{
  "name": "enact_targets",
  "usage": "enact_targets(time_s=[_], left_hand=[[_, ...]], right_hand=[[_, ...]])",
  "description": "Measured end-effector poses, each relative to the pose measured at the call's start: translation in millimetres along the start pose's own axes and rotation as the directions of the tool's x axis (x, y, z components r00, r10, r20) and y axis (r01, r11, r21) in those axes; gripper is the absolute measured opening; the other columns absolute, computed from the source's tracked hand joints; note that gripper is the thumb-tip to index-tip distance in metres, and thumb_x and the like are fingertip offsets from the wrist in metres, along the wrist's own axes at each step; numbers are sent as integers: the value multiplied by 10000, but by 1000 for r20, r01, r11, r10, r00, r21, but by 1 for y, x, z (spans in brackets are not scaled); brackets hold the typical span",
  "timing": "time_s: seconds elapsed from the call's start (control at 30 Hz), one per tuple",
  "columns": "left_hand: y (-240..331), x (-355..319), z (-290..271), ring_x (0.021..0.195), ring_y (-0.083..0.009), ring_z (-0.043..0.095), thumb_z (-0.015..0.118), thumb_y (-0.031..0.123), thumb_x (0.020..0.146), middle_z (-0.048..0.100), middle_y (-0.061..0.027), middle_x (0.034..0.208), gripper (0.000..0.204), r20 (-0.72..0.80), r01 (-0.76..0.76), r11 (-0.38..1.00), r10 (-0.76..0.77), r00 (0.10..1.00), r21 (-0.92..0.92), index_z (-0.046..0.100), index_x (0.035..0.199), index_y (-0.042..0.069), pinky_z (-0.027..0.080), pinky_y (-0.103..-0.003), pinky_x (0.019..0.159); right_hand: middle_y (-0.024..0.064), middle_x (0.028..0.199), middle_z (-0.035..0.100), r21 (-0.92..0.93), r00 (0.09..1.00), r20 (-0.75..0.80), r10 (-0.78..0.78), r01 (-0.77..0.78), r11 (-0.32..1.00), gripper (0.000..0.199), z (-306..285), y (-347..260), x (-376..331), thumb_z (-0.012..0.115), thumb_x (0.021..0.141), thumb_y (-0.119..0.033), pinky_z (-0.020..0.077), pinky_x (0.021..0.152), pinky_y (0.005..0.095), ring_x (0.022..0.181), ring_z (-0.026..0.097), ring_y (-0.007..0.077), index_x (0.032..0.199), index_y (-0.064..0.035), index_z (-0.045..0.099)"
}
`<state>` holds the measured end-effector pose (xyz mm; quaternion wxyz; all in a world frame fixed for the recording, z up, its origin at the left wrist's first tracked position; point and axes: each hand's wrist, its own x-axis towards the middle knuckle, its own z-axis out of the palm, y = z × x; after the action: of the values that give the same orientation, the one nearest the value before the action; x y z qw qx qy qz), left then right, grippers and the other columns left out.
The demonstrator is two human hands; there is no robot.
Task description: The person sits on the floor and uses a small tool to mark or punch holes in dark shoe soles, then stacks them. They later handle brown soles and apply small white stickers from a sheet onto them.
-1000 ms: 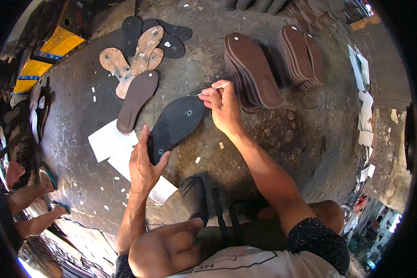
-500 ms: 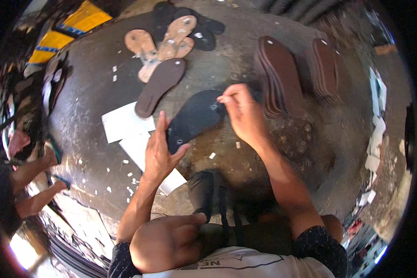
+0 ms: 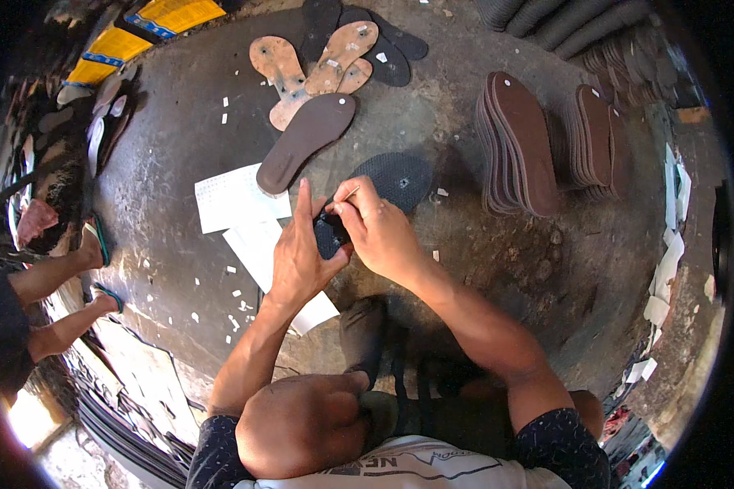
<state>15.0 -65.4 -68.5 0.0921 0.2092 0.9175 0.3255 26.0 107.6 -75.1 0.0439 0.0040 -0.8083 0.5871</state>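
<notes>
A black textured shoe sole point(image 3: 395, 181) lies slantwise in front of me, its middle hidden behind my right hand. My left hand point(image 3: 296, 254) grips its near end at the edge, thumb on top and fingers along the outer side. Over the middle of the sole, my right hand point(image 3: 381, 234) is closed in a pinch on a thin, pale, pointed sliver point(image 3: 351, 194); its exact kind is too small to tell. Just beyond my left fingertips rests a brown sole point(image 3: 306, 143), partly over white paper sheets point(image 3: 238, 198).
Stacks of brown soles point(image 3: 520, 143) point(image 3: 597, 138) stand to the right. Tan soles point(image 3: 342, 57) and black soles point(image 3: 387, 61) lie at the far side. Small white scraps point(image 3: 236, 306) dot the ground. Another person's legs point(image 3: 61, 277) show at the left; yellow packages point(image 3: 102, 69) lie far left.
My right hand has moved left and nearer, from the sole's far end to its middle, beside my left hand. The whole view has shifted slightly. My left hand stays at the sole's near end.
</notes>
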Motion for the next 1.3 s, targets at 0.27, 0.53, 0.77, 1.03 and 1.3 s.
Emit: enact_targets(time_s=[0.27,0.53,0.77,1.03,1.3], left_hand=[[2,4,-4,1180,-428,696,869,172,758,663,-256,1365,1177,-3,-2,1000,1,1000,-17,139,1667,12,590,-473,976],[5,12,-9,1215,-414,682,872,183,762,656,-248,1379,1021,45,-51,994,47,998,92,339,1618,23,565,-464,1028],[-9,63,-64,1274,-363,667,842,181,861,638,-265,1408,802,-163,41,998,-47,986,-42,463,1555,43,541,-452,1074],[13,-4,-2,1273,-378,650,863,162,842,622,-259,1414,899,-15,-13,1000,13,1000,-16,392,1597,40,545,-468,1047],[2,-4,7,1287,-414,640,896,229,834,621,-257,1435,985,56,-16,995,11,998,96,343,1634,70,535,-482,1074]], right_hand=[[193,1030,717,134,994,72,86,-95,986,155,-18,-1,-16,548,1080,-139,558,787,514,958,724,438,1161,-18,495],[182,1043,704,6,994,106,12,-13,1000,81,-23,-8,-25,567,1075,-90,565,843,425,976,714,347,1134,-41,538],[165,1166,727,345,922,-354,158,-28,938,167,-118,11,15,518,1131,-185,560,895,332,1075,722,207,1240,-64,479],[164,1164,691,403,873,-358,331,-175,898,173,-90,76,13,476,1134,-152,599,841,335,1022,744,238,1266,-58,414],[172,1132,692,431,859,-342,381,-217,876,162,-90,75,12,481,1122,-123,604,863,358,1009,742,247,1245,-36,422]])
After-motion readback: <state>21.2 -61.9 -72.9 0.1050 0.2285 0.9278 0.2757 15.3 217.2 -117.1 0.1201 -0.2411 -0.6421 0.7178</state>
